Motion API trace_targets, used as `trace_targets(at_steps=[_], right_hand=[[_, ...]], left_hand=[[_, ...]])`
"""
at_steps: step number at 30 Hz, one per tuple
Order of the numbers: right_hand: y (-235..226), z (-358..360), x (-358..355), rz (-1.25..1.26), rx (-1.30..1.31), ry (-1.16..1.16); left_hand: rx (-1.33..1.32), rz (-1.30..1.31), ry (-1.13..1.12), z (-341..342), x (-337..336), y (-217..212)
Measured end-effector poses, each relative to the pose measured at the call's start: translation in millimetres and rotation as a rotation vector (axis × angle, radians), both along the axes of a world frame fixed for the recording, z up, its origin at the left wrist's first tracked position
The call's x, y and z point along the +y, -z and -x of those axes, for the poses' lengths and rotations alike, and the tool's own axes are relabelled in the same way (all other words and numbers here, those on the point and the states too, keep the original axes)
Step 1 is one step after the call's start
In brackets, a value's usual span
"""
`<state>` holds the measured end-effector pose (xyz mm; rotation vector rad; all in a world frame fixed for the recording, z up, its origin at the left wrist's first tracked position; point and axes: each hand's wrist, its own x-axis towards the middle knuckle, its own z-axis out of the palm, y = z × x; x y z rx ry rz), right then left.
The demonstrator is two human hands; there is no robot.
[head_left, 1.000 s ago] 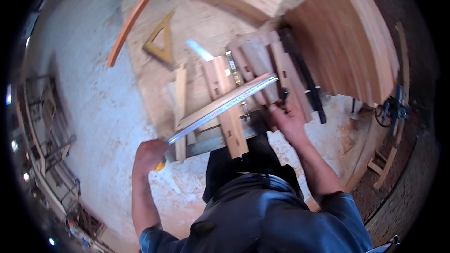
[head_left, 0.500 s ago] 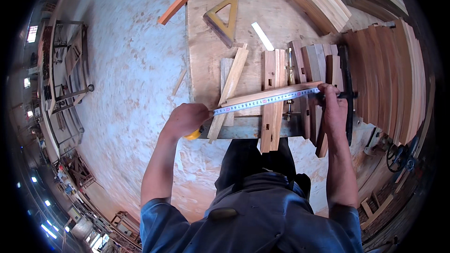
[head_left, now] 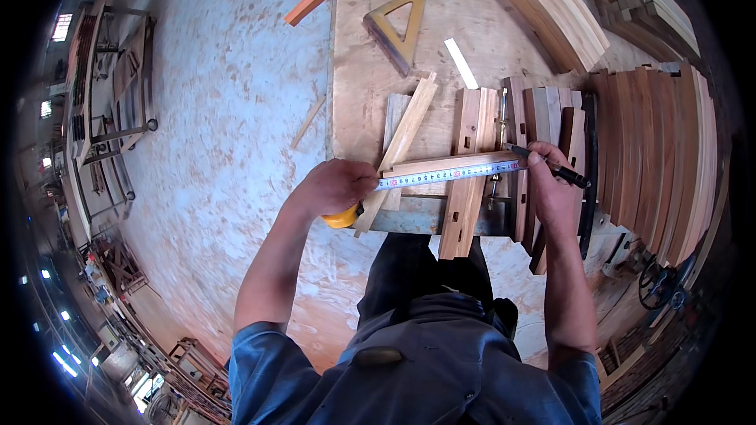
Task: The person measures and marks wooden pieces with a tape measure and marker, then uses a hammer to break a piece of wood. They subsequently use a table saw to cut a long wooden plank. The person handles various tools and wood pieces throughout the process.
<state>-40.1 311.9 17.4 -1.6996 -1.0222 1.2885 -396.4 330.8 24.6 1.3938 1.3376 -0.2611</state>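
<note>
My left hand (head_left: 337,187) is closed around a tape measure, its yellow case (head_left: 341,218) showing below the fingers. The pale blade (head_left: 441,176) runs out to the right along a narrow wooden strip (head_left: 441,164). In my right hand (head_left: 551,189), at the far end of the strip, a black pen (head_left: 568,176) is gripped, its tip pointing left near the strip's end. My right fingertips are by the blade's end; whether they pinch it, I cannot tell. The strip lies across two upright-lying mortised pieces (head_left: 460,216) and a slanted wooden stick (head_left: 409,127).
Several wooden bars (head_left: 543,110) lie beside my right hand, with a big row of boards (head_left: 646,157) farther right. A yellow triangular square (head_left: 403,31) and a white strip (head_left: 461,63) lie beyond. Curved wood pieces (head_left: 543,8) are at the back.
The pen now points left across the strip's end in my right hand, which has shifted slightly left along the blade. The whole view has shifted a little.
</note>
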Motion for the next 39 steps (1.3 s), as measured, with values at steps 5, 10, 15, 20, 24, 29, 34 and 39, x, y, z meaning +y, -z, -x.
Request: trace_targets(at_steps=[5, 10, 15, 20, 24, 29, 34, 39], right_hand=[[-0.7, -0.6, 3.2, -0.002, -0.039, 0.045], [0.9, -10.5, 2.5, -0.034, 0.039, 0.093], [9.6, -28.0, 1.5, -0.055, 0.019, 0.087], [12.1, -38.9, 4.3, -0.046, 0.043, 0.127], [13.2, -41.0, 6.4, -0.051, 0.100, 0.120], [3.8, -28.5, 11.6, -0.080, 0.109, 0.082], [-0.4, -22.1, 13.6, -0.040, 0.106, 0.067], [-4.2, -21.0, 13.6, -0.017, 0.084, 0.062]], left_hand=[[-0.029, 0.063, -0.065, -4.7, 3.4, -4.9], [-0.030, 0.105, -0.067, -4.3, 6.9, -1.5], [-0.047, 0.102, -0.061, -2.1, 6.1, 3.9], [-0.039, 0.118, -0.057, -2.4, 8.0, 3.9], [-0.034, 0.133, -0.057, -4.2, 10.3, 1.8], [-0.032, 0.114, -0.074, -4.5, 7.9, 3.1], [-0.031, 0.142, -0.095, -4.0, 7.6, 4.1], [-0.036, 0.139, -0.097, -3.4, 6.9, 4.3]])
